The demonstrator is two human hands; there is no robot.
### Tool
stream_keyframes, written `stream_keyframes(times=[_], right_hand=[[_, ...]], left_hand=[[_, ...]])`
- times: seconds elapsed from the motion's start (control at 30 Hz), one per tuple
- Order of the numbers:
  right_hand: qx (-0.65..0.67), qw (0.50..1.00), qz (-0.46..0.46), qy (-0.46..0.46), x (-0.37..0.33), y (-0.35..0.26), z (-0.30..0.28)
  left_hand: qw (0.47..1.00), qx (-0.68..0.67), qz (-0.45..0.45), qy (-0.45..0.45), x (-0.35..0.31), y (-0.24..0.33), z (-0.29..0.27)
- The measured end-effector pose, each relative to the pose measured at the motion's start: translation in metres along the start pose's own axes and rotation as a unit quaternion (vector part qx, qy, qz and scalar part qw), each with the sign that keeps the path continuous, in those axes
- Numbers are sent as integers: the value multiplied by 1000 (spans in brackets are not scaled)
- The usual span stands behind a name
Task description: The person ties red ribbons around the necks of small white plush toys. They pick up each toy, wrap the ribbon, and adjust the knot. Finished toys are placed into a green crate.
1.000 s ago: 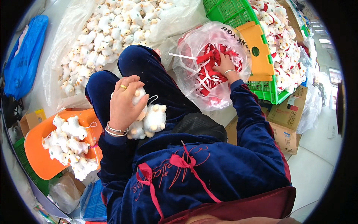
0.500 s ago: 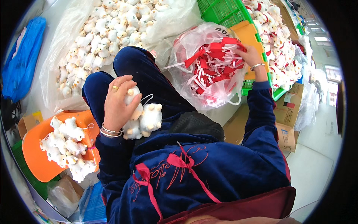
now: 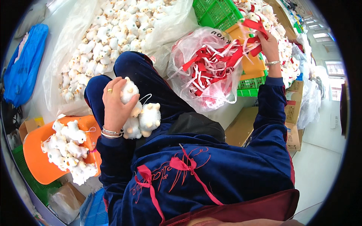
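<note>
My left hand (image 3: 117, 101) is closed round a small white plush toy (image 3: 129, 91) above my lap. Against it rest more plush toys (image 3: 149, 117), feet showing, with a white loop of cord beside them. Out to the right, my right hand (image 3: 268, 46) is raised and pinches red ribbons (image 3: 255, 25) with white ties, which trail down toward the bag. That clear plastic bag (image 3: 177, 88) sits in front of my knees, heaped with more red ribbon pieces (image 3: 211, 66). How many ribbons the right fingers grip is unclear.
A big heap of white plush toys (image 3: 102, 49) lies on plastic sheeting ahead. Several toys (image 3: 69, 145) sit on an orange chair (image 3: 36, 162) at left. Green crates (image 3: 215, 13), an orange-yellow panel (image 3: 250, 67) and toys with red neckbands (image 3: 288, 60) stand right, near cardboard boxes (image 3: 241, 126).
My right hand has lifted up and to the right from the bag, drawing red ribbons out with it. The left hand still holds the plush toy in nearly the same place.
</note>
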State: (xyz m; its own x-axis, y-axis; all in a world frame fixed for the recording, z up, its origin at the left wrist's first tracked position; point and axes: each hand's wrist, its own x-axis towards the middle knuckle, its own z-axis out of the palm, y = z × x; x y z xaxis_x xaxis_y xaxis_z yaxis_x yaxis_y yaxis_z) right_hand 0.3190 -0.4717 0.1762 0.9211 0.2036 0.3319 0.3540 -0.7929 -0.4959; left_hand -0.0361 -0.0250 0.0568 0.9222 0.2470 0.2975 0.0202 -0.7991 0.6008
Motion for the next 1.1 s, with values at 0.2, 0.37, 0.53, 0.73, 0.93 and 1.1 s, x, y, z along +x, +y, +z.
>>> stream_keyframes(times=[0.2, 0.37, 0.53, 0.73, 0.93, 1.1], right_hand=[[231, 969, -56, 66, -18, -95, -46], [485, 847, -217, -30, -61, -194, -66], [389, 873, -294, 18, -143, -257, -24], [177, 768, -403, -466, -206, -298, 82], [181, 790, -263, -524, -201, -239, 119], [224, 833, -211, -460, -186, -213, 137]], left_hand=[[999, -26, -40, 24, -7, -4, 4], [990, -100, -73, 74, -13, -13, -7], [926, -310, -194, 93, -22, -17, -38], [826, -515, -198, 117, -71, -25, -39], [895, -410, -170, 44, -113, 2, -30], [973, -211, -97, -3, -119, 11, -13]])
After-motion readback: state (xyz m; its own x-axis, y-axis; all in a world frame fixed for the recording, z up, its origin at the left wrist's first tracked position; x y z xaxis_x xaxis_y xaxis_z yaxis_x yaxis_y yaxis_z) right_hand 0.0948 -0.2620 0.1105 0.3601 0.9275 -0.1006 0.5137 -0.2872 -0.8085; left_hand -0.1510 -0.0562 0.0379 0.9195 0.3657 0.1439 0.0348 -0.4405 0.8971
